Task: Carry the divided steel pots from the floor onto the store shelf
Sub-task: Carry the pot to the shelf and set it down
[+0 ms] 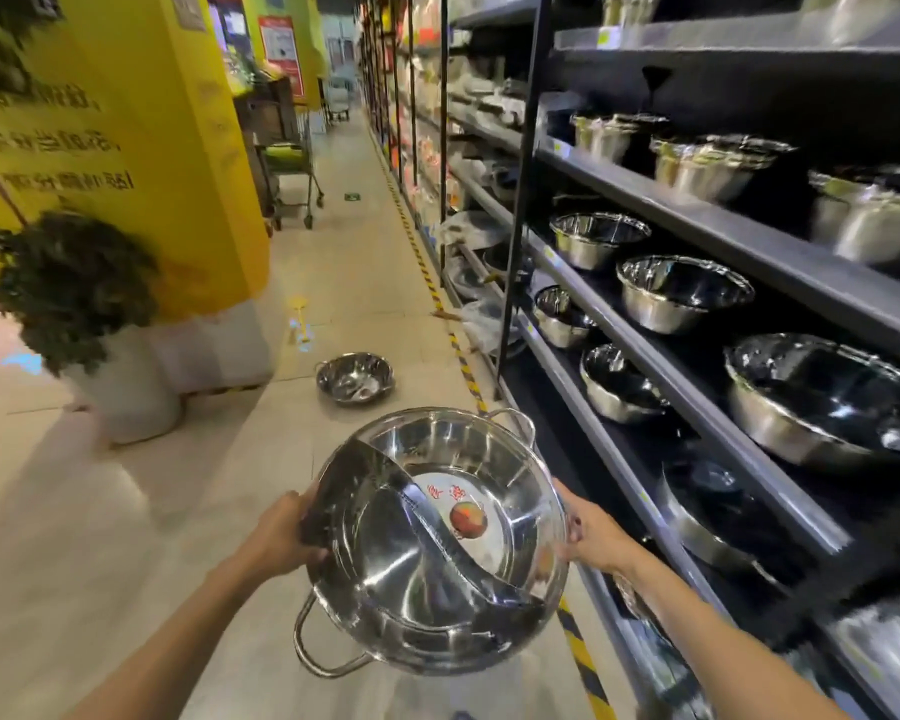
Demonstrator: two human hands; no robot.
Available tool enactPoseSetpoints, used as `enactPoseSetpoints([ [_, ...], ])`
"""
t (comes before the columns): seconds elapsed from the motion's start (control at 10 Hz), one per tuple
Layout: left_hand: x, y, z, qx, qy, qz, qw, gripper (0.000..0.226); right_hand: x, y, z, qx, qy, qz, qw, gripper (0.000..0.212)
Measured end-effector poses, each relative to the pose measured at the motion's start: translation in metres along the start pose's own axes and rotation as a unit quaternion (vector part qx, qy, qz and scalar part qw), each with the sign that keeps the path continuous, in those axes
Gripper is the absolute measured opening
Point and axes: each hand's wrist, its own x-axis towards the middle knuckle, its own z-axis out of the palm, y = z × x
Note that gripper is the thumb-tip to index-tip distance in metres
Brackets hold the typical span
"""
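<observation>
One divided pot in transit; one left on the floor.

The divided steel pot is held by its rim between the left hand and right hand, both clamped on it, short of the shelf to the right. A second pot sits ahead, not yet lifted.

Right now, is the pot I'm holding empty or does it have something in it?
Empty: the divided pot shows bare steel on both sides of its curved divider, only a round sticker.

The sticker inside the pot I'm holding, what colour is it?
White, with red writing and a red-orange round picture; the head view shows the sticker in the divided pot.
</observation>
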Motion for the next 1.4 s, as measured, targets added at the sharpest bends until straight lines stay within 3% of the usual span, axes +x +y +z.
enactPoseSetpoints([
  [0.2, 0.174, 0.023, -0.028, 0.016, -0.035, 0.008, 0.999, 0.059, 0.132, 0.016, -0.068, 0.022, 0.013, 0.044, 0.999, 0.1],
  [0.4, 0.335, 0.052, -0.025, 0.029, -0.105, 0.066, 0.992, 0.062, 0.208, 0.054, -0.115, 0.086, 0.073, 0.115, 0.987, 0.101],
  [0.6, 0.497, 0.093, 0.007, 0.051, -0.203, 0.23, 0.95, 0.073, 0.255, 0.111, -0.121, 0.165, 0.182, 0.228, 0.942, 0.096],
  [0.8, 0.637, 0.146, 0.031, 0.096, -0.284, 0.355, 0.886, 0.044, 0.276, 0.079, -0.102, 0.188, 0.348, 0.289, 0.872, 0.092],
  [0.9, 0.683, 0.167, 0.043, 0.091, -0.314, 0.404, 0.854, 0.047, 0.284, 0.049, -0.096, 0.191, 0.364, 0.359, 0.838, 0.1],
  [1.0, 0.706, 0.178, 0.054, 0.133, -0.342, 0.45, 0.814, 0.061, 0.292, 0.03, -0.088, 0.226, 0.407, 0.379, 0.8, 0.095],
  [1.1, 0.725, 0.17, 0.075, 0.144, -0.381, 0.442, 0.799, 0.085, 0.309, 0.015, -0.071, 0.274, 0.449, 0.392, 0.755, 0.115],
  [1.2, 0.731, 0.148, 0.095, 0.106, -0.396, 0.42, 0.809, 0.081, 0.323, 0.026, -0.042, 0.337, 0.48, 0.382, 0.714, 0.149],
  [1.3, 0.736, 0.132, 0.107, 0.095, -0.421, 0.403, 0.807, 0.058, 0.335, 0.036, -0.017, 0.38, 0.478, 0.388, 0.691, 0.15],
  [1.4, 0.743, 0.121, 0.119, 0.12, -0.407, 0.445, 0.789, 0.072, 0.342, 0.048, 0.01, 0.334, 0.465, 0.401, 0.715, 0.143],
])
